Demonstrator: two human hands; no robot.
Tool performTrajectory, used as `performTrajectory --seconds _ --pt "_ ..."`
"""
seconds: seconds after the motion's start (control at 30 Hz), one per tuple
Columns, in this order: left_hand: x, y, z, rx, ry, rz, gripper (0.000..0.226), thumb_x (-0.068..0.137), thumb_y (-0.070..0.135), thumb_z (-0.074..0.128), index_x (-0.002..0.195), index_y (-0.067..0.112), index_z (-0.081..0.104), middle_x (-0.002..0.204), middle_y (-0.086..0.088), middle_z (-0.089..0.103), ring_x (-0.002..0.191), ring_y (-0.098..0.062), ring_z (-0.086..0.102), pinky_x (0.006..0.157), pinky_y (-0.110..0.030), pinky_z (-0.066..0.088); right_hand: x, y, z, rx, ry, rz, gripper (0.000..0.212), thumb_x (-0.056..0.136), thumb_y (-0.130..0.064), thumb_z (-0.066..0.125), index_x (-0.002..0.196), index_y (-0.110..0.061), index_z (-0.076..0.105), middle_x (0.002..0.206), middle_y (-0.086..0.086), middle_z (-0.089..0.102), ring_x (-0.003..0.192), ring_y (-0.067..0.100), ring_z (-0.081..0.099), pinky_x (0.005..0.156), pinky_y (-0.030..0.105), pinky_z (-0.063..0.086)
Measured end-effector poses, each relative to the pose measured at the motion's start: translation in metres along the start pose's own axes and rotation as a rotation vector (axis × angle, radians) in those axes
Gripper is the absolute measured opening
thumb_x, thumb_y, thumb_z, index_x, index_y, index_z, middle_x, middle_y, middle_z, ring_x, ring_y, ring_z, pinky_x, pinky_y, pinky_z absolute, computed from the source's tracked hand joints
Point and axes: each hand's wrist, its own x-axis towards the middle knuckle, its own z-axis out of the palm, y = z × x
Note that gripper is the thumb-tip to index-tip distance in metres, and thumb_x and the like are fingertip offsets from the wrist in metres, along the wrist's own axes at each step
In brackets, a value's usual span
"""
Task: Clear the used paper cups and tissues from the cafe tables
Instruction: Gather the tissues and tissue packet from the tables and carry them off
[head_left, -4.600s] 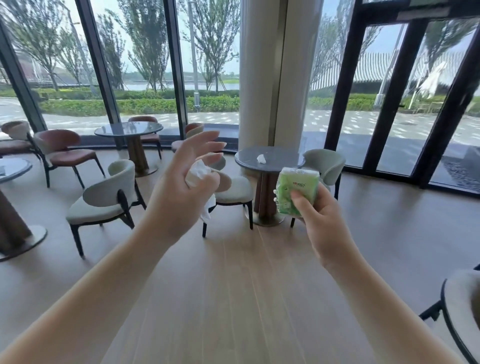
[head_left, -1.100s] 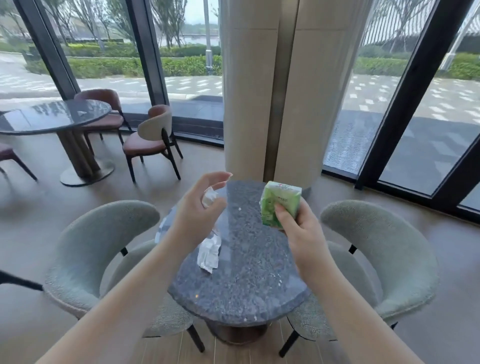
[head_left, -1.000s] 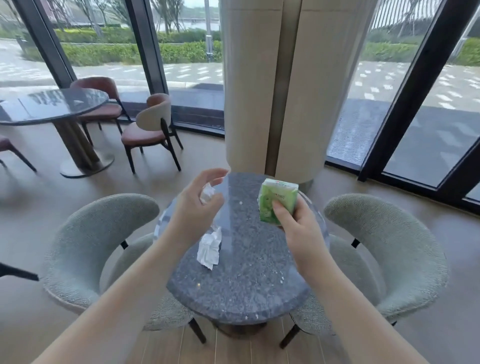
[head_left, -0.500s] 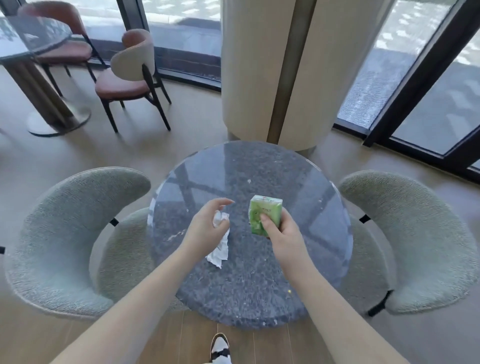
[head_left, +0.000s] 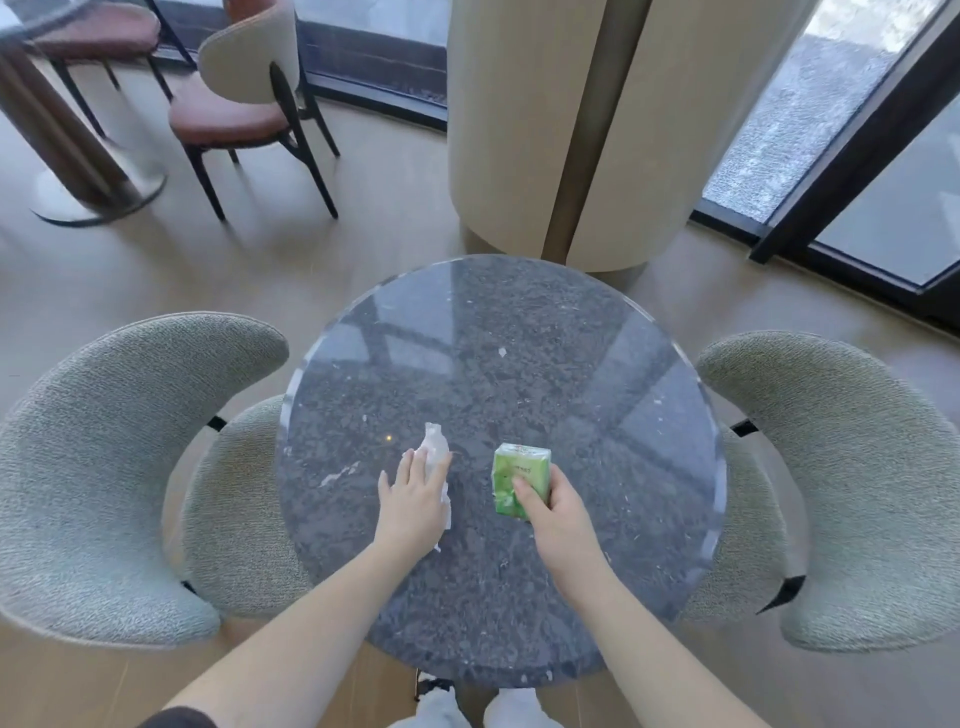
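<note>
A round dark stone table (head_left: 519, 364) stands right below me. A crumpled white tissue (head_left: 435, 446) lies on its near left part. My left hand (head_left: 413, 501) lies flat on the tissue with its fingers stretched out, and white paper shows past the fingertips and along the hand's right edge. My right hand (head_left: 553, 512) grips a green tissue pack (head_left: 521, 478) just to the right, low over the tabletop. No paper cup is in view.
Two grey upholstered chairs (head_left: 119, 467) (head_left: 841, 478) flank the table. A thick beige pillar (head_left: 561, 119) rises behind it. A brown-seated chair (head_left: 234, 98) and another table's base (head_left: 88, 192) stand at the far left. Small white scraps (head_left: 502, 352) dot the tabletop.
I have walked up to the table and now look straight down on it. My left hand came down from a raised pinch to lie flat on the tissue; the green pack sank toward the tabletop.
</note>
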Motion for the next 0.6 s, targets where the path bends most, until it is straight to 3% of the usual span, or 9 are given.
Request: performTrajectory --seconds 0.07,0.13,0.17,0.23,0.3,0.4,0.5,0.53,0.6 --pt "0.004 0.002 0.005 0.032 0.018 -0.001 0.066 0.106 0.028 0.048 0.164 0.027 0.017 0.170 -0.011 0.016 0.158 -0.031 0.012 0.117 -0.052 0.034 0.003 0.006 -0.005 -0.014 -0.006 0.016 0.014 0.102 -0.020 0.059 0.110 -0.030 0.063 0.108 -0.004 0.073 0.105 0.014 0.067 0.095 0.032 0.052" --pt "0.004 0.005 0.005 -0.010 0.115 0.053 0.069 0.093 0.027 0.074 0.154 0.015 0.046 0.156 -0.023 0.042 0.146 -0.040 0.042 0.098 -0.050 0.055 0.005 0.009 -0.012 -0.023 -0.013 0.026 0.014 0.102 -0.021 0.059 0.110 -0.030 0.063 0.108 -0.004 0.073 0.105 0.014 0.067 0.094 0.030 0.051" --pt "0.004 0.006 0.005 -0.011 0.139 0.087 0.073 0.076 0.023 0.091 0.141 0.008 0.062 0.139 -0.028 0.058 0.129 -0.044 0.060 0.083 -0.051 0.061 0.007 0.009 -0.016 -0.025 -0.014 0.031 0.013 0.102 -0.020 0.059 0.109 -0.030 0.063 0.108 -0.004 0.072 0.104 0.014 0.067 0.093 0.029 0.051" --pt "0.004 0.007 0.007 0.000 0.198 0.109 0.078 0.053 0.018 0.104 0.122 0.001 0.074 0.113 -0.029 0.071 0.099 -0.045 0.074 0.064 -0.049 0.063 0.010 0.009 -0.024 -0.021 -0.020 0.036 0.014 0.102 -0.019 0.058 0.109 -0.030 0.062 0.107 -0.005 0.072 0.102 0.011 0.066 0.091 0.027 0.050" --pt "0.005 0.007 0.008 0.009 0.231 0.107 0.079 0.051 0.012 0.103 0.123 -0.002 0.072 0.106 -0.026 0.072 0.087 -0.043 0.074 0.058 -0.045 0.062 0.013 0.009 -0.032 -0.015 -0.030 0.039 0.014 0.102 -0.019 0.058 0.109 -0.030 0.062 0.107 -0.005 0.072 0.099 0.008 0.066 0.088 0.022 0.051" --pt "0.009 0.004 0.009 0.058 0.219 0.104 0.083 0.064 -0.002 0.091 0.140 -0.002 0.059 0.114 -0.019 0.068 0.099 -0.038 0.071 0.069 -0.040 0.062 0.019 0.008 -0.039 -0.013 -0.039 0.042 0.012 0.102 -0.021 0.059 0.108 -0.030 0.063 0.106 -0.006 0.072 0.099 0.008 0.067 0.087 0.021 0.051" --pt "0.015 -0.003 0.015 0.183 0.154 0.125 0.076 0.099 -0.001 0.050 0.164 0.007 0.011 0.146 -0.008 0.047 0.126 -0.027 0.051 0.106 -0.031 0.041 0.024 0.007 -0.041 0.001 -0.059 0.048 0.012 0.101 -0.023 0.059 0.108 -0.032 0.064 0.103 -0.009 0.074 0.100 0.008 0.068 0.091 0.026 0.053" --pt "0.018 -0.003 0.012 0.138 0.100 0.098 0.075 0.102 0.000 0.045 0.165 0.013 0.006 0.145 -0.004 0.046 0.126 -0.023 0.049 0.107 -0.030 0.037 0.025 0.006 -0.041 0.004 -0.070 0.047 0.012 0.101 -0.024 0.060 0.108 -0.033 0.064 0.103 -0.010 0.074 0.100 0.008 0.068 0.090 0.025 0.053" --pt "0.017 0.005 0.003 -0.052 0.088 0.029 0.072 0.101 0.003 0.047 0.164 0.024 0.018 0.137 0.000 0.053 0.121 -0.022 0.052 0.096 -0.029 0.040 0.026 0.004 -0.039 0.004 -0.093 0.046 0.012 0.101 -0.024 0.060 0.108 -0.033 0.064 0.103 -0.010 0.074 0.102 0.010 0.068 0.090 0.024 0.053"
